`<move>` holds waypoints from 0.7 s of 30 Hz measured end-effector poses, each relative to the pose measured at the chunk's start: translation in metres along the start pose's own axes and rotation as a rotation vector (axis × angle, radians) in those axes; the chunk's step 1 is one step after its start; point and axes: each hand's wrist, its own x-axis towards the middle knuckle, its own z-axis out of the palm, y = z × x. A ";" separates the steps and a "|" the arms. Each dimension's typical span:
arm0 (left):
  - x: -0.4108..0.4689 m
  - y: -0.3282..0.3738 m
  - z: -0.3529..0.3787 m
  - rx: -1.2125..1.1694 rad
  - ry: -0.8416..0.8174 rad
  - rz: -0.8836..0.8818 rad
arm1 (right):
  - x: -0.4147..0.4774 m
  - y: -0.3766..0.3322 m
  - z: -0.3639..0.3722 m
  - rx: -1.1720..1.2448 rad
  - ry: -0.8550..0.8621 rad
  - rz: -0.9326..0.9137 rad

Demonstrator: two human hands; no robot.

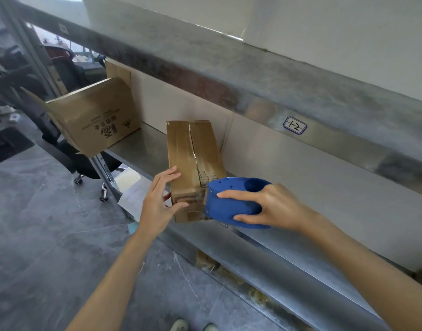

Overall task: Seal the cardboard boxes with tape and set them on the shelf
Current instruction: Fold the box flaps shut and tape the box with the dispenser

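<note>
Clutching the tape dispenser (229, 204), right hand (272, 206) could shove the cardboard box (181, 149) off the shelf (143, 149) front edge; flat-fingered left hand (157, 204) braces.

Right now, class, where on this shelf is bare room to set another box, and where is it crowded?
Bare shelf lies between the big box and the small box. A second strip runs right of the tape dispenser, before the pale carton. Crowded: the small box, between left hand and right hand.
</note>
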 end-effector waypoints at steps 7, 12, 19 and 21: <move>0.003 0.001 0.000 0.013 0.000 0.001 | -0.016 0.035 -0.015 0.048 -0.019 0.075; 0.004 0.001 0.002 -0.018 -0.010 -0.017 | -0.050 0.063 -0.019 0.100 -0.037 0.200; 0.006 0.005 0.001 -0.006 -0.019 -0.024 | -0.055 0.069 -0.016 0.083 -0.034 0.197; 0.005 0.006 0.002 -0.002 -0.016 -0.030 | -0.060 0.069 -0.017 0.089 -0.028 0.213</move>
